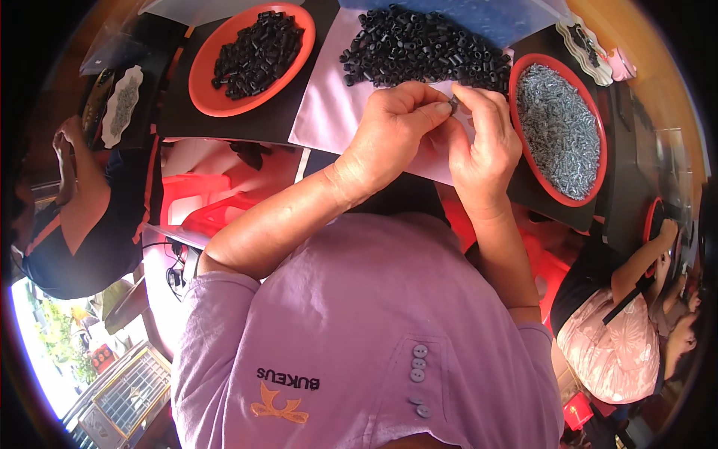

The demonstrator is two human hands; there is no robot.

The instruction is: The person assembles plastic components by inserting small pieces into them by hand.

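Note:
My left hand (400,123) and my right hand (486,146) meet over the near edge of a pink cloth (321,112). A small black plastic part (453,104) shows at the left thumb and fingertips, which are pinched together on it. Curled in close beside it are the fingers of my right hand; whatever they grip is hidden. Just beyond both hands lies a heap of short, hollow black plastic parts (419,45). To the right of my right hand, a red bowl (516,112) is full of small silvery metal pieces (557,131), perhaps screws.
Left of the cloth, an orange-red bowl (200,90) of black parts (262,56) stands on the black tabletop (176,112). A translucent blue bin (493,19) borders the heap. Scalloped white trays (123,105) sit at both sides. Other people work at left and right (613,337).

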